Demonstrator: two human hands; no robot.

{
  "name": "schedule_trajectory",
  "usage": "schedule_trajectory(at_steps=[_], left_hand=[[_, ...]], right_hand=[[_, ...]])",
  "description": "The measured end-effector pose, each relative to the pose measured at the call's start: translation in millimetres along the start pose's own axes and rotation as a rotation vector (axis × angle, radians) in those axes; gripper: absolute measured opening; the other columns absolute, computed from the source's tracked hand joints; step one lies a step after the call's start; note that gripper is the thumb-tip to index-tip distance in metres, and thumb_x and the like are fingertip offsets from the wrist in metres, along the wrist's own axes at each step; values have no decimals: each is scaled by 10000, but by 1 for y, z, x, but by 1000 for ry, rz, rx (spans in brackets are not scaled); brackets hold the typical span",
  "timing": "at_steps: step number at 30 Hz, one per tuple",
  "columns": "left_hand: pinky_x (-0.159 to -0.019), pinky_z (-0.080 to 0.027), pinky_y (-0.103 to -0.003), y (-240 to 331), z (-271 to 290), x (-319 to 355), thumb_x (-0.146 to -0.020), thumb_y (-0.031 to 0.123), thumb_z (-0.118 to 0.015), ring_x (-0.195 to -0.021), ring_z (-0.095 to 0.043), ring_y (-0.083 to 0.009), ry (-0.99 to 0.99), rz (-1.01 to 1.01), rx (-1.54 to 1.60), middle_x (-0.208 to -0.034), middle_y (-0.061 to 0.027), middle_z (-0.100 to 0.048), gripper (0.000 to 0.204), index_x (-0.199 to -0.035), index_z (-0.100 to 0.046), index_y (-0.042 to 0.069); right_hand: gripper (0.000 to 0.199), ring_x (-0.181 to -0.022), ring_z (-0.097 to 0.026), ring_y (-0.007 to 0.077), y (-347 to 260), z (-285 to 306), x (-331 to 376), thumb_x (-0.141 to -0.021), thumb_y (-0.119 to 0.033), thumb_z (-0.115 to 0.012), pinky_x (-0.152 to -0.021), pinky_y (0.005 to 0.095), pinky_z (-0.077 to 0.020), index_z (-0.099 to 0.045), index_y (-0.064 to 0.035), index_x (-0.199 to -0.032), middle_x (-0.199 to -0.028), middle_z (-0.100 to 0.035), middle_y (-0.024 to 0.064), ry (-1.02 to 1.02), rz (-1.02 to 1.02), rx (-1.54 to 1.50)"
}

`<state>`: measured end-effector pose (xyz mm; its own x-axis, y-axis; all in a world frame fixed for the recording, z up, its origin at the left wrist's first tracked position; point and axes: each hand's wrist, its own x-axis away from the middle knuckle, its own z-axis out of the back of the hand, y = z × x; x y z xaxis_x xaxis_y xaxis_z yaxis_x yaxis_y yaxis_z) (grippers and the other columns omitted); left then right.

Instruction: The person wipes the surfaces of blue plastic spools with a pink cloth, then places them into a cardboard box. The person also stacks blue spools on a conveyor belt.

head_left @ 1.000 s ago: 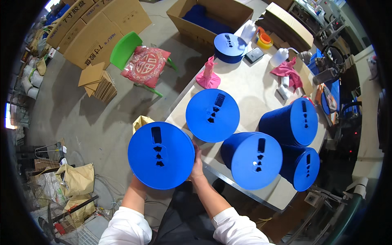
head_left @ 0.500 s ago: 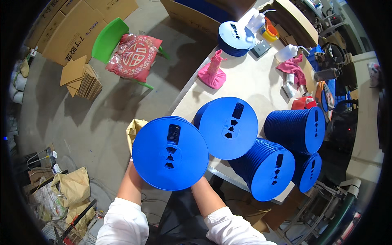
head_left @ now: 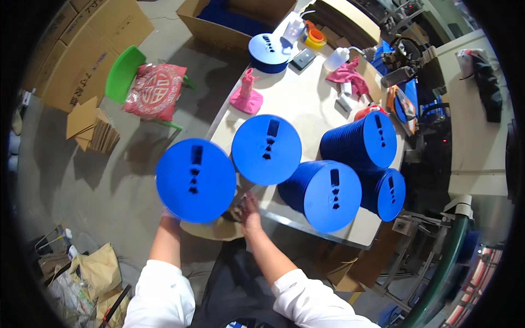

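Note:
At the table's left edge is a blue round plastic reel (head_left: 213, 169) with a dark slot and small cut-outs in its face. It hides whatever lies behind it. My left hand (head_left: 168, 217) grips it at its lower left rim, with the fingers out of sight behind. My right hand (head_left: 250, 213) is apart from the reel, its somewhat blurred fingers stretched up by the table edge. Brown paper (head_left: 210, 230) shows below the reel, between my hands. Another blue reel stack (head_left: 284, 147) stands just right of the reel.
More blue reel stacks (head_left: 347, 205) stand on the white table (head_left: 301, 98), with a flat pile (head_left: 262, 63) at its far end. A pink cloth-covered object (head_left: 249, 101) and squeeze bottles (head_left: 334, 60) are there too. A green chair (head_left: 121, 76) holds a red cushion (head_left: 156, 93).
My right hand has come out from behind the blue reel to the table edge. The reel sits farther left and up in view, and brown paper now shows below it. The whole view has shifted.

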<state>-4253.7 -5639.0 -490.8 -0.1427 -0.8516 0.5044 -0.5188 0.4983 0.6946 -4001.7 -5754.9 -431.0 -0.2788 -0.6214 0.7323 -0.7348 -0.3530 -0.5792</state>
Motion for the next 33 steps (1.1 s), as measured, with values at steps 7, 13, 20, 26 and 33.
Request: schedule_trajectory(at_steps=[7,13,20,26,33], left_hand=[[-1180,-176,-424,4,8,65,-1002,581,-280,-1460,-242,-240,-137,36,698,-1594,-43,-277,674,-1535,-291,168],[-1199,-139,-372,-68,-46,218,-969,667,-285,-1502,-181,-224,299,270,-404,-1628,-33,-229,778,-1544,-293,143],[-1012,-357,-398,-240,-174,437,-987,479,-434,-1221,-478,-225,-1066,382,-1676,-1323,-53,-540,486,-1327,-531,146],[-1073,-405,-373,-285,-388,597,-1023,373,-474,-1248,-537,-248,-1374,824,-1105,-1348,-117,-578,484,-1352,-548,27],[-1112,-336,-553,-238,-574,677,-1009,466,-384,-1225,-548,-444,-1672,1035,-488,-1252,-292,-606,665,-1245,-571,-126]], right_hand=[[538,-1342,-435,228,1,151,155,-994,-377,-553,-1108,397,-315,-435,-98,-1438,-1465,-456,71,-34,-157,210],[427,-1095,-601,199,94,370,366,-989,-332,-577,-803,279,-502,-513,-113,-1349,-1326,-568,88,467,-114,-51],[436,-1148,-568,308,239,560,643,-991,-362,-533,-893,453,-476,-447,-151,-1362,-1339,-535,97,1078,-118,-420],[423,-1042,-601,301,324,617,748,-983,-368,-551,-837,451,-495,-478,-103,-1305,-1229,-584,125,1272,68,-915],[291,-735,-598,157,327,699,709,-962,-363,-590,-640,287,-526,-637,-105,-1088,-873,-612,42,573,431,-1149]])
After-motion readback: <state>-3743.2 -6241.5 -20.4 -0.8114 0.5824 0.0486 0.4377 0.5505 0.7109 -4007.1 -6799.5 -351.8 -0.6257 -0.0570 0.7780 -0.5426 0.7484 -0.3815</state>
